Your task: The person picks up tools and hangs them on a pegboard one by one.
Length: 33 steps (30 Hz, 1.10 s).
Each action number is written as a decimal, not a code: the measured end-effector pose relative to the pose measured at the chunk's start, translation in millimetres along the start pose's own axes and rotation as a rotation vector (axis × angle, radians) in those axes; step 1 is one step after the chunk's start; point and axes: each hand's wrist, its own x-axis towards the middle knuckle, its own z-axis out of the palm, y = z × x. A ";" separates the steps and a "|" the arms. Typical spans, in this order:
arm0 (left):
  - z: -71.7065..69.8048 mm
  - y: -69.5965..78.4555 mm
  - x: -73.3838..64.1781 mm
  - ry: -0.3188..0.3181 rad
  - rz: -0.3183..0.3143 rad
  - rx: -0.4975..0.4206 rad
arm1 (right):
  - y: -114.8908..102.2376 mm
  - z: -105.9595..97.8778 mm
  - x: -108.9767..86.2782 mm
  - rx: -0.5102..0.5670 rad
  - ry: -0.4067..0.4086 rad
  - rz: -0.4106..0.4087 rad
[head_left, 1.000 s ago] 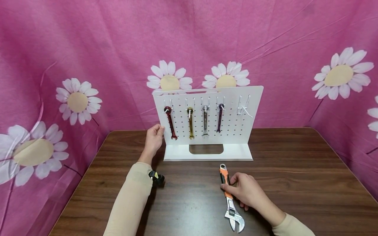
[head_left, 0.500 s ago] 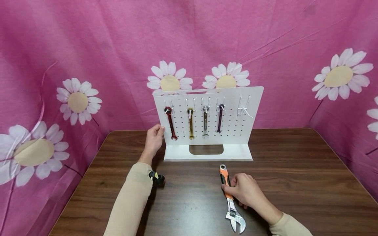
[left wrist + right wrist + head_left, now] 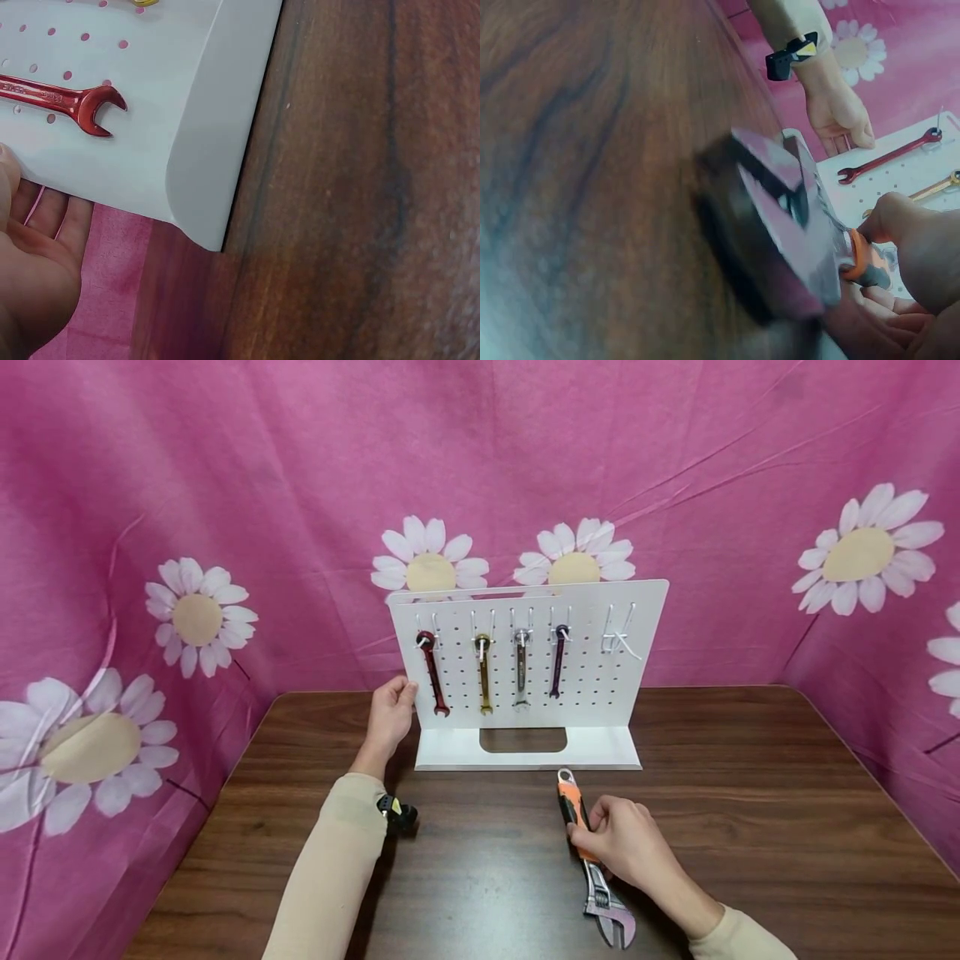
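My left hand (image 3: 390,718) grips the left edge of a white pegboard stand (image 3: 457,756). In the left wrist view its fingers (image 3: 73,225) reach behind the panel. My right hand (image 3: 633,843) holds an adjustable wrench (image 3: 572,797) by its orange and black handle, thumb on the near side. The hole at the handle's end points toward the stand, and the metal head slants back toward me. Up close in the right wrist view, the wrench head (image 3: 799,247) is blurred and looks slightly tilted above the tabletop. Part of the handle is hidden behind the right hand.
Hanging on the pegboard's hooks are a red wrench (image 3: 432,672), a gold wrench (image 3: 485,677), a silver wrench (image 3: 522,668) and a purple wrench (image 3: 558,662). A bare white hook (image 3: 619,642) is at the right. Pink flowered cloth (image 3: 315,527) surrounds the wooden table (image 3: 750,777).
The adjustable wrench has rolled in my right hand and its head has swung slightly right. Its handle end has shifted a little toward the stand. My left hand keeps its place.
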 end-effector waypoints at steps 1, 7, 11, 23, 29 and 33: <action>-0.3 0.1 0.0 0.001 -0.003 0.002 | 0.0 -0.9 0.1 0.006 0.004 -0.004; -0.5 0.7 0.6 -0.003 -0.005 0.005 | 0.4 -4.6 2.0 0.084 0.005 0.014; -0.2 0.9 0.4 -0.003 -0.004 0.004 | 1.3 -6.5 3.5 0.146 0.002 0.012; 0.7 2.1 0.0 0.000 -0.010 -0.018 | -1.5 -23.0 7.8 0.180 0.093 -0.004; -0.5 1.1 0.1 -0.009 -0.011 -0.007 | -3.7 -33.7 8.6 0.229 0.188 -0.032; -0.9 0.7 0.1 -0.011 -0.004 0.005 | -6.2 -41.9 10.4 0.261 0.247 -0.068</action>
